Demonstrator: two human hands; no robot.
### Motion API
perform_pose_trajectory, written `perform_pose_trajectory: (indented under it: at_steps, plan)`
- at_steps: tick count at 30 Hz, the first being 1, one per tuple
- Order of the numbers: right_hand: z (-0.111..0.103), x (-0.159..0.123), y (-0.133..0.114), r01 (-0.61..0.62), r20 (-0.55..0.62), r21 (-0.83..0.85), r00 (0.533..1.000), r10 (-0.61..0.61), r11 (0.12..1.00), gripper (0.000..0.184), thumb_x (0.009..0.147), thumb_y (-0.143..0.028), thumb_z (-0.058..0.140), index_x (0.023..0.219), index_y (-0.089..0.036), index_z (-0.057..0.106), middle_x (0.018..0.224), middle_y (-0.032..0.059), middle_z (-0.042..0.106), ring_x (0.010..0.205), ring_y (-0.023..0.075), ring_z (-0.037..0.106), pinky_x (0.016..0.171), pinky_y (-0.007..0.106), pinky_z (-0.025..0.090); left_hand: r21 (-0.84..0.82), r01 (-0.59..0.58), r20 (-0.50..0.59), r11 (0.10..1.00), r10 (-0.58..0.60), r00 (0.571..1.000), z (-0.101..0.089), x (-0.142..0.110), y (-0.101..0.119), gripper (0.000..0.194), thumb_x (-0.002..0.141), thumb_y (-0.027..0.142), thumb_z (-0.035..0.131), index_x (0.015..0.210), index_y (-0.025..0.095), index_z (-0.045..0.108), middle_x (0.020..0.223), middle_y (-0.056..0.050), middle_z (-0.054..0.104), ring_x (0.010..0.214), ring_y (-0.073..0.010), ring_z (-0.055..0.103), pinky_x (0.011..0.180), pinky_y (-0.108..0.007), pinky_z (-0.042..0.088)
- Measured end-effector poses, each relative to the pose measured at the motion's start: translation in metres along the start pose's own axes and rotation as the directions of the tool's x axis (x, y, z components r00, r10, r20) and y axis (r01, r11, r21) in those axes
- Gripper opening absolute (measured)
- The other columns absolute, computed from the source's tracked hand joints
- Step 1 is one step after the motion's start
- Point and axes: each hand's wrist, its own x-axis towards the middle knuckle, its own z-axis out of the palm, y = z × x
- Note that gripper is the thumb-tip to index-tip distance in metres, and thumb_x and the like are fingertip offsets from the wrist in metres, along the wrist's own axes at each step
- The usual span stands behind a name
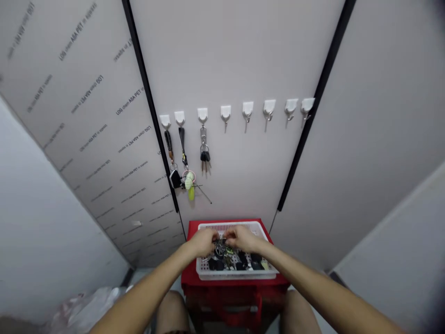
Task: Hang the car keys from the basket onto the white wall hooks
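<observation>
A white plastic basket (238,274) holds several bunches of keys and dark fobs. Over its back left part, my left hand (203,242) and my right hand (242,238) face each other with bent fingers. Between them is a bunch of keys (219,250) with metal rings, and the fingers of both hands are closed on its upper part. The exact fingertip contact is too small to make out. More key fobs (256,262) lie at the right of the basket, below my right wrist.
The basket stands on a red bag-like box (194,277) against a white wall panel. Several white hooks (247,108) line the panel. The three leftmost carry a black-strapped key set (175,178), a keychain with a green charm (189,182) and keys (205,156). Plastic bags (93,308) lie lower left.
</observation>
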Motion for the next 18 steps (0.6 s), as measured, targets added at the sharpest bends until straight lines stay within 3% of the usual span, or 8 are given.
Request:
perform_pose_trajectory:
  at_steps: [2, 4, 6, 10, 13, 15, 18]
  plan:
    - [0.009, -0.007, 0.005, 0.045, 0.041, -0.193, 0.998, -0.038, 0.980, 0.022, 0.054, -0.021, 0.050, 0.074, -0.016, 0.058, 0.065, 0.0008, 0.057, 0.060, 0.0115, 0.047, 0.056, 0.021, 0.033, 0.156, -0.005, -0.017, 0.988, 0.007, 1.000, 0.012, -0.004, 0.001, 0.027, 0.055, 0.010, 0.043, 0.079, 0.014, 0.054, 0.081, -0.008, 0.056, 0.079, -0.0183, 0.048, 0.068, -0.027, 0.036]
    - [0.015, -0.010, 0.006, 0.059, -0.007, -0.325, 0.998, -0.065, 0.944, 0.029, 0.054, -0.024, 0.052, 0.081, -0.017, 0.057, 0.076, 0.0043, 0.058, 0.071, 0.0155, 0.048, 0.063, 0.023, 0.033, 0.237, 0.044, -0.052, 0.971, -0.033, 0.998, 0.017, -0.003, 0.003, 0.026, 0.059, 0.011, 0.039, 0.079, 0.013, 0.055, 0.082, -0.010, 0.056, 0.082, -0.0196, 0.047, 0.071, -0.029, 0.035]
    - [0.018, -0.011, 0.006, 0.030, -0.042, -0.398, 0.998, -0.050, 0.917, 0.025, 0.058, -0.023, 0.047, 0.079, -0.016, 0.058, 0.075, 0.0062, 0.059, 0.072, 0.0165, 0.048, 0.064, 0.024, 0.033, 0.258, 0.094, -0.070, 0.962, -0.078, 0.994, 0.018, 0.000, 0.002, 0.025, 0.061, 0.009, 0.035, 0.074, 0.013, 0.056, 0.078, -0.011, 0.057, 0.080, -0.0192, 0.048, 0.069, -0.029, 0.036]
    - [0.013, -0.008, 0.006, -0.045, -0.077, -0.380, 0.997, 0.017, 0.924, 0.022, 0.062, -0.015, 0.037, 0.065, -0.015, 0.059, 0.064, 0.0054, 0.059, 0.060, 0.0128, 0.049, 0.056, 0.021, 0.033, 0.237, 0.108, -0.074, 0.965, -0.093, 0.993, 0.008, 0.005, -0.004, 0.023, 0.061, 0.009, 0.036, 0.069, 0.015, 0.056, 0.075, -0.008, 0.058, 0.075, -0.0175, 0.050, 0.065, -0.026, 0.037]
    - [0.009, -0.004, 0.003, 0.019, -0.137, -0.255, 0.989, -0.056, 0.967, 0.024, 0.065, -0.024, 0.039, 0.077, -0.015, 0.057, 0.073, 0.0048, 0.059, 0.064, 0.0122, 0.049, 0.057, 0.020, 0.033, 0.206, 0.098, -0.078, 0.974, -0.083, 0.993, 0.000, 0.008, -0.006, 0.023, 0.062, 0.011, 0.036, 0.071, 0.018, 0.055, 0.074, -0.004, 0.059, 0.070, -0.0138, 0.051, 0.062, -0.023, 0.037]
    - [0.013, -0.001, -0.001, 0.070, -0.096, -0.201, 0.991, -0.091, 0.977, 0.028, 0.063, -0.030, 0.043, 0.084, -0.015, 0.055, 0.075, 0.0036, 0.058, 0.064, 0.0120, 0.050, 0.056, 0.020, 0.034, 0.138, 0.079, -0.082, 0.987, -0.068, 0.994, -0.003, 0.010, -0.005, 0.022, 0.063, 0.012, 0.035, 0.072, 0.019, 0.054, 0.072, -0.001, 0.059, 0.067, -0.0113, 0.051, 0.059, -0.020, 0.037]
    - [0.027, 0.005, -0.005, 0.024, -0.081, -0.289, 0.995, -0.050, 0.957, 0.025, 0.057, -0.030, 0.049, 0.076, -0.015, 0.056, 0.073, 0.0046, 0.058, 0.065, 0.0141, 0.049, 0.056, 0.021, 0.033, 0.058, 0.083, -0.126, 0.995, -0.075, 0.989, -0.005, 0.011, -0.003, 0.022, 0.063, 0.012, 0.035, 0.074, 0.018, 0.053, 0.073, -0.001, 0.058, 0.067, -0.0106, 0.050, 0.059, -0.019, 0.036]
